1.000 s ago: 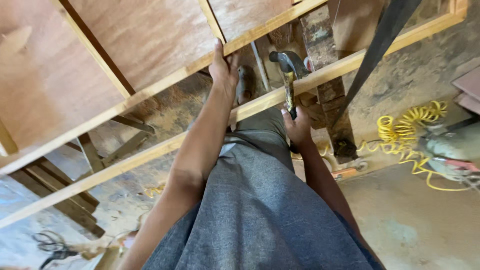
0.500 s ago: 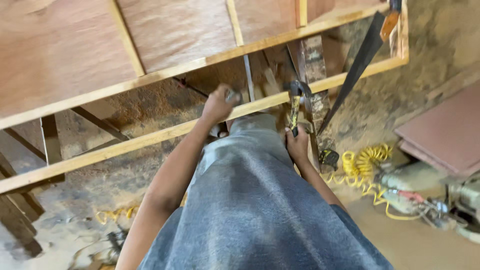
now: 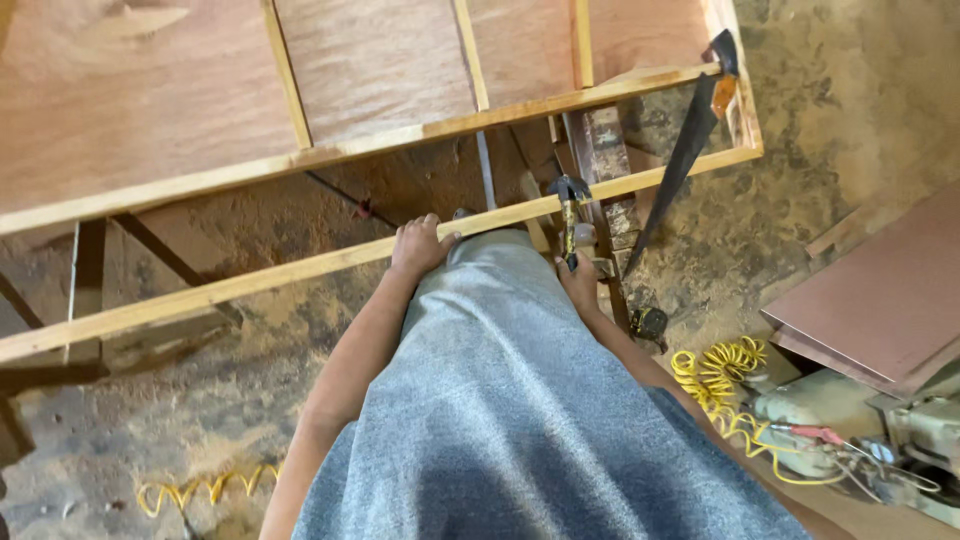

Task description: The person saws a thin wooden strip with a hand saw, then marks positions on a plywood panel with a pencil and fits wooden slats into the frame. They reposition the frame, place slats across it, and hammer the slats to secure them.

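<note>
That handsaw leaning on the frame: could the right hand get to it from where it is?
Probably yes: the handsaw leans just beyond the right hand with nothing between, but that hand grips a hammer.

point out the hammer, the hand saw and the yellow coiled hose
hammer (image 3: 568,225): head view, on the handle just below the dark head.
hand saw (image 3: 680,160): head view, middle of the dark blade.
yellow coiled hose (image 3: 715,370): head view, on the coils beside the floor tool.
</note>
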